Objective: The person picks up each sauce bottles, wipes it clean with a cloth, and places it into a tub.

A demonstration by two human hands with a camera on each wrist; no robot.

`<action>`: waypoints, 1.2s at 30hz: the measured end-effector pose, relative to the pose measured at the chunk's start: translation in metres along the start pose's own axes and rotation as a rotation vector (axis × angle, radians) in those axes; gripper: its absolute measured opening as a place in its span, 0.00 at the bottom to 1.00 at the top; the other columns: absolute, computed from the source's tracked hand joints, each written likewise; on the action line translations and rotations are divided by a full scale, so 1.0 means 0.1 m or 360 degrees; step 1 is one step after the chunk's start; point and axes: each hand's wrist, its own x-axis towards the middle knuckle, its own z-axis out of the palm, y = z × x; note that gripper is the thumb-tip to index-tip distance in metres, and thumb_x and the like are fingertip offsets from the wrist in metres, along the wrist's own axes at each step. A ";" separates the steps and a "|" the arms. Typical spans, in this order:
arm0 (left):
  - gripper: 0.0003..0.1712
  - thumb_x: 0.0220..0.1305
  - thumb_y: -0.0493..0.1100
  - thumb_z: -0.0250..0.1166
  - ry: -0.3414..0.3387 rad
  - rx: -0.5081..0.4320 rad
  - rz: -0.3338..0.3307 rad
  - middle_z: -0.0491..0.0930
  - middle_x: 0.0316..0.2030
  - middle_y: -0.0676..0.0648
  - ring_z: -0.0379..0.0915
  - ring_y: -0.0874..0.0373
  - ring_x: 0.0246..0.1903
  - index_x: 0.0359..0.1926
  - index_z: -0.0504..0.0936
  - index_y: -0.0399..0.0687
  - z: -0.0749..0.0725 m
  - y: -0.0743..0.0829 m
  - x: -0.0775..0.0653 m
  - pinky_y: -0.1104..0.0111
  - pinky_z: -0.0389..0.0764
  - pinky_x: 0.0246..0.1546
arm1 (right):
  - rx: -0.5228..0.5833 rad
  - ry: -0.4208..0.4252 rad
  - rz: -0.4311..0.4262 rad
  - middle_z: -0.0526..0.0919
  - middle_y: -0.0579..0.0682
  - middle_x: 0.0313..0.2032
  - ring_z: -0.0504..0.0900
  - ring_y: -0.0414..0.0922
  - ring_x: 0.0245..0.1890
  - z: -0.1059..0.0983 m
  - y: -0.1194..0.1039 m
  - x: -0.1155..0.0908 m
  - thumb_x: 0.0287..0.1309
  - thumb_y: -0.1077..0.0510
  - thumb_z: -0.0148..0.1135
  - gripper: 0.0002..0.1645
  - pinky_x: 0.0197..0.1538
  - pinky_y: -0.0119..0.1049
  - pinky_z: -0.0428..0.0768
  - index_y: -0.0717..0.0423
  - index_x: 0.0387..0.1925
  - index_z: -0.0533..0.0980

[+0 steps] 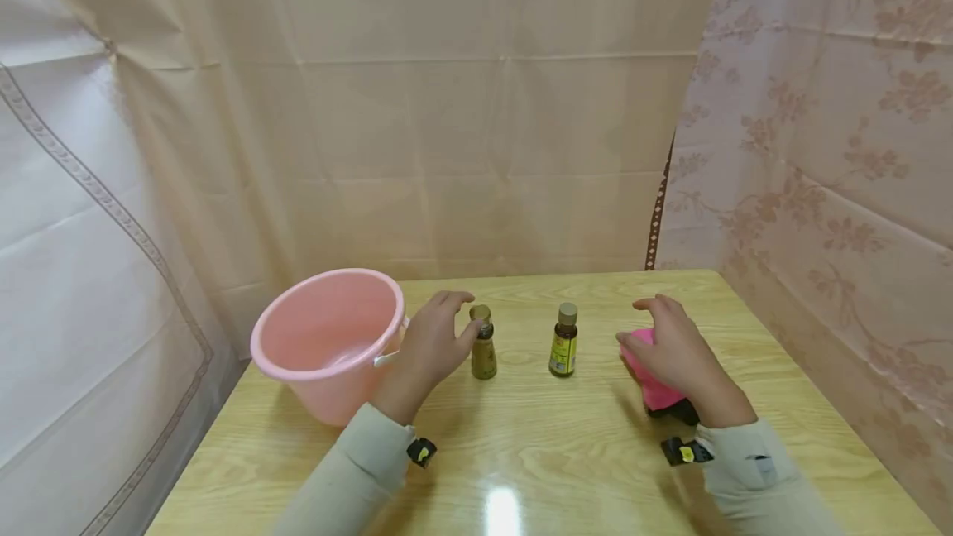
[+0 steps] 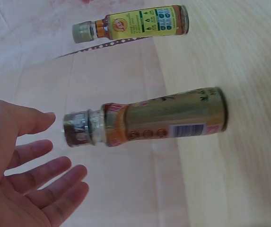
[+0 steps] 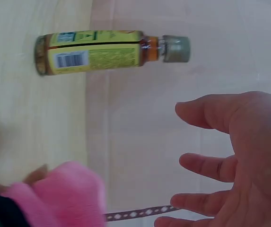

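On the table stands a small bottle with a gold label and gold cap. My left hand is just left of it, thumb and fingers spread near the cap. In the left wrist view, a gap shows between the thumb and the gold-labelled bottle's neck. A second bottle, with a yellow label and a dull greenish cap, stands upright to its right. My right hand hovers over a soft pink item with a black part, partly hiding it. In the right wrist view its fingers are parted and hold nothing.
A pink bucket with a white handle stands at the left, right beside my left wrist. The wood-grain table backs onto a beige curtain. A flowered curtain hangs along the right side.
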 end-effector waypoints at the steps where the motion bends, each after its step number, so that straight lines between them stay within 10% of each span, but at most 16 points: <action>1: 0.24 0.70 0.51 0.69 0.0017 -0.0021 0.0003 0.81 0.58 0.45 0.81 0.48 0.54 0.62 0.81 0.49 0.02 -0.02 0.00 0.53 0.83 0.52 | 0.0009 0.0005 0.0009 0.56 0.75 0.74 0.59 0.74 0.71 0.03 0.03 -0.01 0.68 0.45 0.66 0.42 0.67 0.72 0.62 0.68 0.71 0.64; 20: 0.31 0.67 0.45 0.73 0.0183 -0.0653 -0.0068 0.83 0.57 0.40 0.83 0.43 0.55 0.67 0.76 0.45 0.34 -0.14 -0.03 0.50 0.84 0.53 | -0.0082 0.0055 0.0211 0.59 0.77 0.71 0.73 0.75 0.58 0.30 0.33 -0.11 0.66 0.39 0.66 0.49 0.52 0.69 0.77 0.67 0.73 0.62; 36: 0.24 0.67 0.41 0.72 0.0317 -0.0800 -0.0053 0.86 0.51 0.43 0.87 0.48 0.49 0.62 0.80 0.47 0.45 -0.12 -0.04 0.49 0.84 0.52 | -0.0138 0.0021 0.0329 0.59 0.78 0.69 0.74 0.76 0.57 0.42 0.59 -0.18 0.61 0.41 0.70 0.51 0.43 0.68 0.78 0.57 0.77 0.60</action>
